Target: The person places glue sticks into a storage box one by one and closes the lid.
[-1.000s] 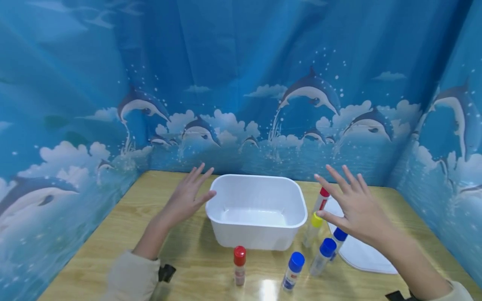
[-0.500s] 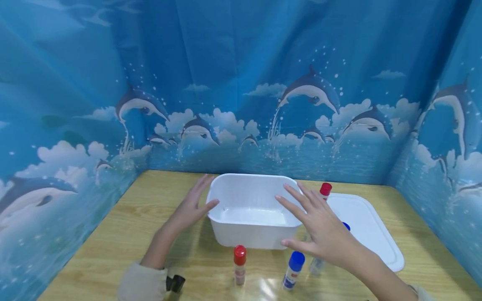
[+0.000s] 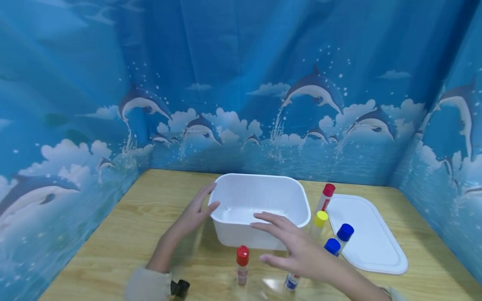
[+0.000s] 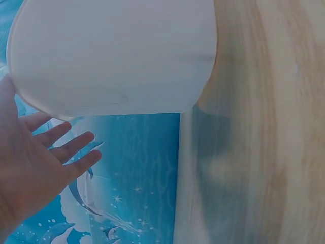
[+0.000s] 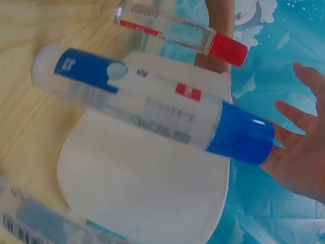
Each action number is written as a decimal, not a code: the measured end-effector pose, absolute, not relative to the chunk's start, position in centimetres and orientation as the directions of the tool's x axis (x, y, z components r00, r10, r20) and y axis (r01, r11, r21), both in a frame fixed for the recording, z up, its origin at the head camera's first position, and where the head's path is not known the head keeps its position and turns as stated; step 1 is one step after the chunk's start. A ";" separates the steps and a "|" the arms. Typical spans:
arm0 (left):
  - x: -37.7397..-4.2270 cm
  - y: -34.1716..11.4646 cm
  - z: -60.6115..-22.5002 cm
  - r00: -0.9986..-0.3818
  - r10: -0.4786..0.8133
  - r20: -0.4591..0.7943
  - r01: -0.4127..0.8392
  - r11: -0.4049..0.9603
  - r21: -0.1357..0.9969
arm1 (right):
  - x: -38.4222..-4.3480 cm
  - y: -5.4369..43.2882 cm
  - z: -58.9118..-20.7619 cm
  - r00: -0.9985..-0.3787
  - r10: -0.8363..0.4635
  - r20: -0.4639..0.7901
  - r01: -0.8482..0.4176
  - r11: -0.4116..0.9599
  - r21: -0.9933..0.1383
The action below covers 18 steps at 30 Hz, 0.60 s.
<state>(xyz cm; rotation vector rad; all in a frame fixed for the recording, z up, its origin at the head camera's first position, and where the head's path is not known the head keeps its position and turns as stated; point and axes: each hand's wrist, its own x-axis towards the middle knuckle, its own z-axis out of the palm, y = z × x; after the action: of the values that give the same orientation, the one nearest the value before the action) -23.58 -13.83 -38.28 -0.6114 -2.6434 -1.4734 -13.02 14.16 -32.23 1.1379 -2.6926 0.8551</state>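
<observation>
One white tub (image 3: 241, 235); left hand (image 3: 195, 213) at its nine o'clock, right hand (image 3: 295, 247) at five; both hands' fingers loosely extended.

"Where did the tub (image 3: 237, 237) stand?"
"On the table (image 3: 139, 205), with the curtain (image 3: 233, 62) behind it."
"And the lid (image 3: 370, 236)?"
"Flat on the table, to the tub's right. Two upright tubes (image 3: 320, 220) stood between them, and two nearer tubes (image 3: 345, 232) stood by the lid's near left edge."
"What lay before the tub?"
"A front left tube (image 3: 242, 267) and, to its right, a front right tube (image 3: 291, 281), partly hidden by the right grip (image 3: 291, 244). The left grip (image 3: 195, 214) was by the tub's left end."
</observation>
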 end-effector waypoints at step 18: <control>-23.7 -14.0 -39.5 -0.884 0.336 0.326 0.445 0.387 0.808 | -15.0 11.9 -33.0 -0.693 -0.714 0.097 -0.506 0.387 -0.771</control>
<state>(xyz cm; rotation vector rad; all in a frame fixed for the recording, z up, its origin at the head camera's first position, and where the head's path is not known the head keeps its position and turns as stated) -23.73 -14.03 -39.46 -0.7134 -2.5238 -1.5233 -15.04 11.92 -33.03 1.2682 -2.8172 1.4081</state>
